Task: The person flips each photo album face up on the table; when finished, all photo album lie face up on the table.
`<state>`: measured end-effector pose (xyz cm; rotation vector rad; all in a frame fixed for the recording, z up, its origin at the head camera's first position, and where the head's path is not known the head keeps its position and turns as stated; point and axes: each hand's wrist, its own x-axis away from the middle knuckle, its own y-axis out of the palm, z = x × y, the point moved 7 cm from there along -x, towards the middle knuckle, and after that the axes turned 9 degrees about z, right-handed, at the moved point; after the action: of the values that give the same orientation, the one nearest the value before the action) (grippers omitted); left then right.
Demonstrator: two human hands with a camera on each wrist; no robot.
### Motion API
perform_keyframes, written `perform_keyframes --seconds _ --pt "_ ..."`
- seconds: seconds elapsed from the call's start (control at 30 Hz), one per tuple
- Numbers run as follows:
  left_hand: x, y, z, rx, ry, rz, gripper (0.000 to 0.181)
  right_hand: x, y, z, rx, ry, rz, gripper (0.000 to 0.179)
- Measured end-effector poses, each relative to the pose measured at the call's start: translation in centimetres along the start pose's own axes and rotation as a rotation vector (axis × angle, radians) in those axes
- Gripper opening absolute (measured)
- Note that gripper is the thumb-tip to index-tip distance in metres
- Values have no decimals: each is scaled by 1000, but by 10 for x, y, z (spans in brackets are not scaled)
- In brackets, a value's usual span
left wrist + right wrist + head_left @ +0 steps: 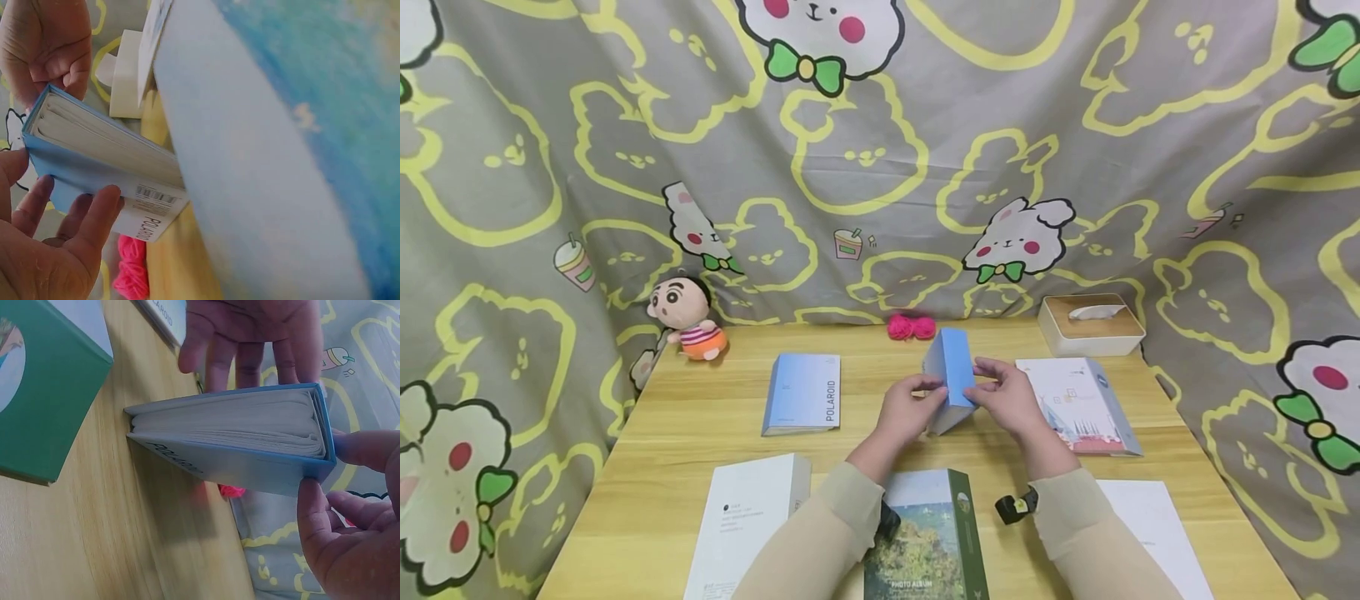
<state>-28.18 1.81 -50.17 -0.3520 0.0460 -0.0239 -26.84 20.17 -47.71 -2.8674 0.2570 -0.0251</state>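
A small blue photo album (957, 367) stands on edge, spine toward me, between both hands. My left hand (910, 408) holds its left side, thumb near the spine and fingers (94, 219) against the cover with the barcode. On the other side my right hand (1011, 400) pinches the spine edge, its thumb and fingers (312, 512) at the corner. Page edges show between the covers in both wrist views, and the edge opposite the spine meets the table in the right wrist view. "POLAROID" is printed on the cover.
Another blue Polaroid album (805, 392) lies left, a white illustrated album (1075, 400) right. Nearer are a white album (745, 517), a green-spined photo album (917, 533) and a white one (1153, 533). Behind stand a doll (688, 317), pink yarn (912, 327) and a tissue box (1093, 337).
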Motion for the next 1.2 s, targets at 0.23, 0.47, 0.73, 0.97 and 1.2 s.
perform_keyframes --seconds 0.23,0.47,0.73,0.97,1.2 --pt "-1 -7 5 36 -13 32 33 -1 4 -1 7 -15 -21 58" --pt "-1 -7 2 109 14 44 49 0 8 1 -13 -20 -9 56" --pt "0 -10 -2 162 -56 6 57 1 15 16 -90 28 -39 47" --pt "-2 -13 -1 130 -9 -30 58 -1 31 43 -175 193 -136 54" --pt "0 -15 2 95 -4 -94 50 -1 40 68 -190 266 -206 53"
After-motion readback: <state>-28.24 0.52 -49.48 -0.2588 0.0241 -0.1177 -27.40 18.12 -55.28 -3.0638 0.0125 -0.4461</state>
